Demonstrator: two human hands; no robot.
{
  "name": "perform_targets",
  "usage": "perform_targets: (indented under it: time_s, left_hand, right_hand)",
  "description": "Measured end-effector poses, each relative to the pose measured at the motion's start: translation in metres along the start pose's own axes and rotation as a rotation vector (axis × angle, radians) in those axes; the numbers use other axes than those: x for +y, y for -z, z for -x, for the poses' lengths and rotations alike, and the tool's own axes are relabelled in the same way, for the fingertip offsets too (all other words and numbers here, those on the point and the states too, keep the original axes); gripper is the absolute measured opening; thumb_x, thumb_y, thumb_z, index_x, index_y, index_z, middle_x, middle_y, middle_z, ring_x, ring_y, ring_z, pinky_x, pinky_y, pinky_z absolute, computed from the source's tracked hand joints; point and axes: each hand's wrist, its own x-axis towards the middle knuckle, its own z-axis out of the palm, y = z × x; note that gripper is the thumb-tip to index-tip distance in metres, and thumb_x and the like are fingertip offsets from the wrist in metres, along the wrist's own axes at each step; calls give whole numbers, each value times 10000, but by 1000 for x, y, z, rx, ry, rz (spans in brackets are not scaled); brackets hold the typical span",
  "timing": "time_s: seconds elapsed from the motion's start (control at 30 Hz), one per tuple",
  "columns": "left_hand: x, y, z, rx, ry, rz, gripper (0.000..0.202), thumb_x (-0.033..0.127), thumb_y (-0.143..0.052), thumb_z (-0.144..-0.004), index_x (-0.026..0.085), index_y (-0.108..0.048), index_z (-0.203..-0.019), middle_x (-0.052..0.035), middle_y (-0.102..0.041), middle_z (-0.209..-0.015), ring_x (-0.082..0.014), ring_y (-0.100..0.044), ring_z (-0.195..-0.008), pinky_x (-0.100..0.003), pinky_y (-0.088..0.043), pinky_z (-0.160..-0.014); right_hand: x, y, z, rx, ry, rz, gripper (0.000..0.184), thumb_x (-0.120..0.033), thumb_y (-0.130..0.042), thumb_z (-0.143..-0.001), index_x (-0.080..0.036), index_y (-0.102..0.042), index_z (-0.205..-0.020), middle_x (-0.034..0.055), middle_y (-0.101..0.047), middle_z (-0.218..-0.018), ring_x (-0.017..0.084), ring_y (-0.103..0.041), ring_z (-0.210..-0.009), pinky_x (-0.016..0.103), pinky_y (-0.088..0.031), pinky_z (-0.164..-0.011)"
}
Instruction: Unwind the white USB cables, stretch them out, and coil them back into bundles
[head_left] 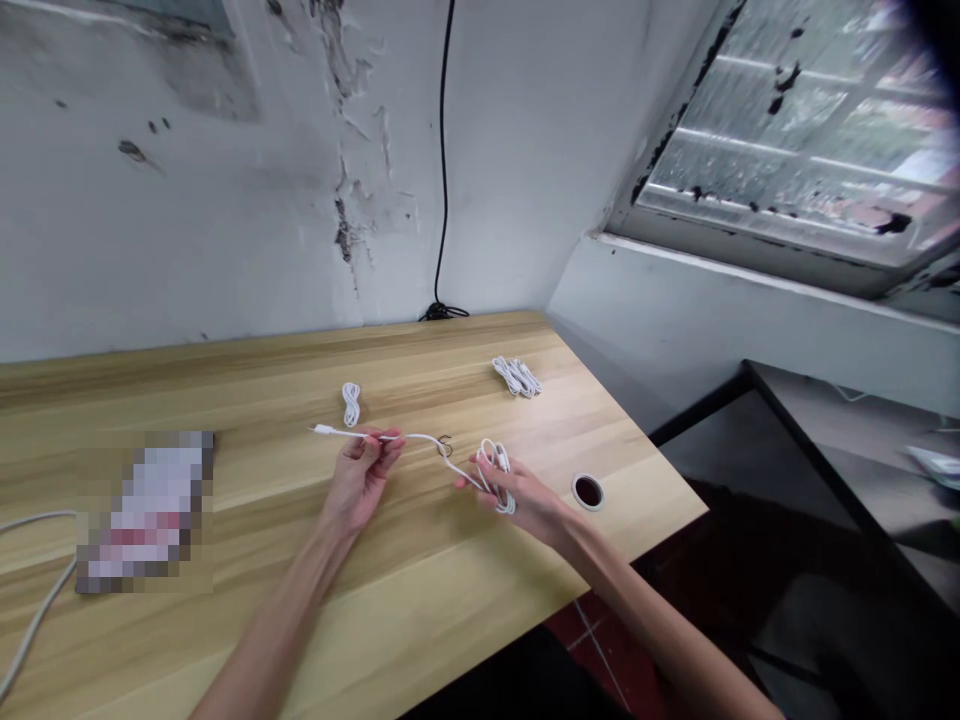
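Observation:
My left hand (361, 472) pinches a white cable (420, 440) near its free end, and the plug sticks out to the left over the wooden desk (225, 400). The cable runs right to my right hand (517, 492), which holds the rest of it wound in loops around the fingers. A small dark twist tie (444, 444) lies on the desk between the two hands. Beyond them lie a small coiled white cable (350, 402) and a larger bundle of white cables (517, 376).
A blurred flat object (146, 510) lies at the left of the desk, with a white cord (34, 600) beside it. A round cable hole (588, 491) sits near the desk's right edge. A black cord (444, 160) hangs down the wall. A dark table (825, 440) stands to the right.

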Motion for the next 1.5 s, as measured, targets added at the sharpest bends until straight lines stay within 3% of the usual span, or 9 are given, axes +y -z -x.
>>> perform_targets:
  time_s: [0.13,0.27,0.43,0.6,0.73,0.83,1.1,1.3,1.5]
  left_hand:
    - [-3,-7,10,-125,39,-71,389,371,-938,-550,151,-709,-774,-73,-771,-893,-193,-744,-786,-252,-622,-739]
    - [-1,-13,18,-281,-98,-300,240,344,-867,-676,158,-742,-762,-94,-766,-897,-233,-738,-820,-336,-615,-780]
    - [-1,-22,26,-518,-421,-651,31,226,-755,-808,213,-781,-816,-104,-727,-1080,-253,-682,-1037,-390,-560,-903]
    - [-11,-23,31,-589,-678,-840,162,143,-710,-843,258,-763,-944,-70,-669,-1084,-197,-652,-1014,-352,-554,-867]
    - [-20,-15,30,-674,-875,-1011,269,70,-605,-902,254,-715,-1065,-77,-625,-1106,-178,-624,-1051,-321,-543,-858]
    - [-24,-10,29,-744,-911,-1098,292,48,-549,-925,233,-676,-1113,-86,-620,-1114,-173,-622,-1052,-309,-538,-857]
    - [-30,-23,45,-796,-748,-1045,294,73,-512,-946,197,-611,-1193,-93,-657,-1136,-165,-659,-1003,-274,-552,-813]
    - [-29,-23,52,-776,-995,-1109,394,33,-518,-937,205,-567,-1288,-68,-691,-1136,-175,-648,-1091,-331,-539,-935]
    - [-8,-27,64,-895,-1164,-1288,385,53,-445,-978,127,-536,-1344,-131,-644,-1299,-220,-528,-1314,-394,-518,-1035]
  right_hand:
    - [11,-23,-8,-31,-103,-442,449,-561,-763,-771,-188,-621,-977,-65,-399,-634,64,-229,-516,227,-213,-496]
    - [20,-32,-19,-85,-125,-650,446,-610,-665,-841,-191,-643,-992,-89,-222,-588,81,-140,-508,223,-222,-487]
    - [31,-25,-38,1,-63,-893,320,-502,-666,-891,-201,-585,-815,-89,-261,-569,76,-188,-478,216,-304,-502]
    - [27,-12,-48,151,-63,-1030,243,-376,-782,-813,-217,-616,-894,-95,-394,-548,76,-367,-480,204,-358,-505]
    - [17,-4,-44,275,-57,-1006,202,-234,-792,-777,-212,-592,-776,-53,-572,-653,100,-547,-610,230,-468,-625]
    - [10,-2,-40,260,-27,-982,189,-199,-775,-772,-206,-586,-758,-26,-629,-760,120,-609,-742,254,-504,-738]
    - [-9,-12,-35,215,125,-847,314,-247,-798,-742,-210,-496,-667,-93,-381,-588,80,-345,-514,254,-446,-672]
    - [-15,-14,-15,234,102,-499,243,-282,-751,-783,-188,-551,-683,-31,-513,-686,118,-476,-670,277,-424,-733]
    - [-2,-17,17,380,-13,-452,221,-329,-795,-743,-197,-672,-870,28,-678,-971,194,-607,-976,335,-410,-950]
